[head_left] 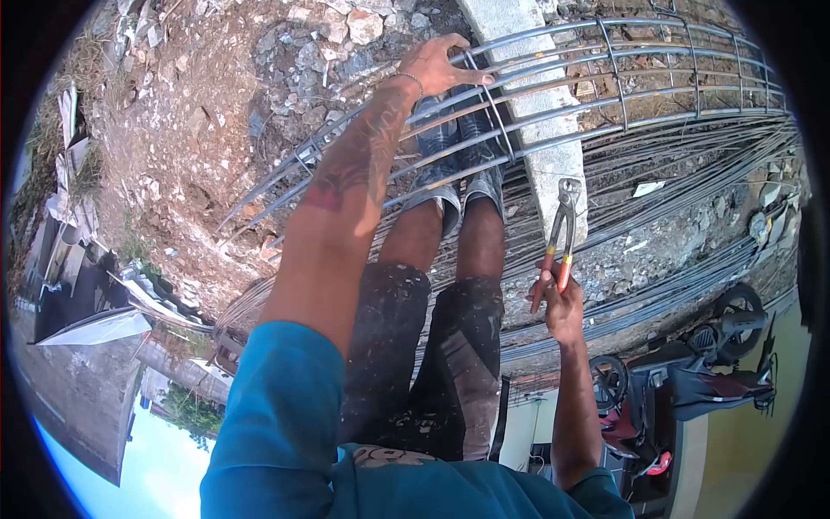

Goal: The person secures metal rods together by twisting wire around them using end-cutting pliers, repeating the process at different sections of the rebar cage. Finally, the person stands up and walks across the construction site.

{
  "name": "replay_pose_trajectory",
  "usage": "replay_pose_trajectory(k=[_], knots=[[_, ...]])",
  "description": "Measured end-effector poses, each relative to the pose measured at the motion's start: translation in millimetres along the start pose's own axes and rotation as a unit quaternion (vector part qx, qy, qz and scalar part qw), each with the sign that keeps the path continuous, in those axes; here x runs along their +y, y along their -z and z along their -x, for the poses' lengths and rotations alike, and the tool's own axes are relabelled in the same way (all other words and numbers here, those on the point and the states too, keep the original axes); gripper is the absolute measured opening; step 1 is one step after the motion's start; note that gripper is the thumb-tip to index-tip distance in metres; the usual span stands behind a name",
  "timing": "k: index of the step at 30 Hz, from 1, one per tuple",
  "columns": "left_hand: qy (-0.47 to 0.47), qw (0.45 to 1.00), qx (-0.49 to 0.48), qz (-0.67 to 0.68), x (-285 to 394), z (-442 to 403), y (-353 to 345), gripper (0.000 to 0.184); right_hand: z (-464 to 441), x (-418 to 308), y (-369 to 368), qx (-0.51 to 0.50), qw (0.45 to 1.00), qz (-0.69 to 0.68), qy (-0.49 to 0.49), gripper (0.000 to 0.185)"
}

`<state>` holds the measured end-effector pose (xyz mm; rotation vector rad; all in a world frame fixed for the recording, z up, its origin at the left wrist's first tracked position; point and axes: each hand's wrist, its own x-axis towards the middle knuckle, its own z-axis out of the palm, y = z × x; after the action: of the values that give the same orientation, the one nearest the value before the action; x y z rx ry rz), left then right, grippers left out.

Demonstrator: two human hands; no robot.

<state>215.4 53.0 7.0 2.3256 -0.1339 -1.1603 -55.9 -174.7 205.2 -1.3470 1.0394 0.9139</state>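
A long cage of steel rebar (553,73) runs across the upper part of the head view, its bars tied with square stirrups. My left hand (430,67) grips a stirrup (491,108) at the cage's upper bars, the thumb on one side and fingers on the other. Lower right, my right hand (565,310) is closed around the handles of tying pincers (562,229). Their red and yellow handles are a little apart, and the metal jaws point up over a pale concrete beam (558,164). The pincers are apart from the cage.
Loose lengths of rebar (657,160) lie in bundles below and beside the cage. Rubble-strewn soil (190,130) spreads to the left. My legs are among the bars. Motorbikes (640,406) stand at the lower right, and sheets of scrap (95,329) lie far left.
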Motion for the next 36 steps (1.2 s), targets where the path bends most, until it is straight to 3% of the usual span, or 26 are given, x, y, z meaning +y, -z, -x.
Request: replay_pose_trajectory(k=[5,9,11,13,15,17,19,21,25,26,27,29,33,34,36], knots=[[0.029,0.999,-0.015,0.005,7.3,5.9,0.5,0.091,5.2,-4.3,0.1,-0.016,1.0,0.015,-0.005,0.033],[0.025,0.998,0.05,-0.019,7.6,17.5,-14.8,0.085,9.9,-8.6,-0.7,-0.022,0.999,0.025,-0.012,0.033],[-0.125,0.931,0.34,-0.04,12.7,34.6,-20.8,0.077,14.8,-17.3,1.6,-0.105,0.993,-0.03,-0.045,0.04],[-0.183,0.939,0.28,0.076,41.3,77.7,-15.6,0.063,24.6,-30.3,3.3,-0.156,0.98,-0.089,-0.091,0.038],[-0.179,0.928,0.037,0.325,65.1,126.7,-20.0,0.048,37.4,-45.6,3.0,-0.209,0.957,-0.145,-0.14,0.036],[-0.146,0.809,-0.24,0.517,63.1,154.3,-37.4,0.04,48.0,-60.0,1.1,-0.272,0.932,-0.184,-0.152,0.04],[-0.009,0.904,-0.238,0.356,92.4,198.0,-2.9,0.041,51.4,-62.8,-0.5,-0.282,0.93,-0.185,-0.148,0.041],[-0.023,0.913,-0.234,0.332,93.1,204.8,-1.0,0.039,55.4,-54.8,-1.5,-0.281,0.907,-0.285,-0.134,0.041],[-0.07,0.947,-0.21,0.232,89.7,210.2,-6.3,0.031,53.0,-52.4,7.6,-0.254,0.917,-0.27,-0.145,0.043],[-0.193,0.935,-0.134,0.266,79.5,201.1,-27.0,0.017,52.9,-55.0,8.4,-0.26,0.911,-0.268,-0.174,0.041],[-0.192,0.935,-0.135,0.265,69.0,197.9,-45.8,0.017,51.9,-58.5,7.9,-0.26,0.911,-0.269,-0.175,0.041],[-0.268,0.945,0.012,0.189,69.2,190.4,-51.7,0.008,48.6,-64.0,6.7,-0.271,0.921,-0.187,-0.209,0.039],[-0.345,0.935,0.063,0.055,60.6,167.3,-50.4,0.009,38.9,-58.2,19.1,-0.3,0.923,-0.18,-0.162,0.052],[-0.379,0.923,0.062,0.017,53.6,163.1,-55.7,0.014,35.3,-53.3,25.1,-0.347,0.897,-0.213,-0.174,0.061],[-0.439,0.895,0.073,-0.036,42.5,154.3,-61.4,0.021,38.9,-50.7,29.4,-0.346,0.902,-0.187,-0.176,0.061]])
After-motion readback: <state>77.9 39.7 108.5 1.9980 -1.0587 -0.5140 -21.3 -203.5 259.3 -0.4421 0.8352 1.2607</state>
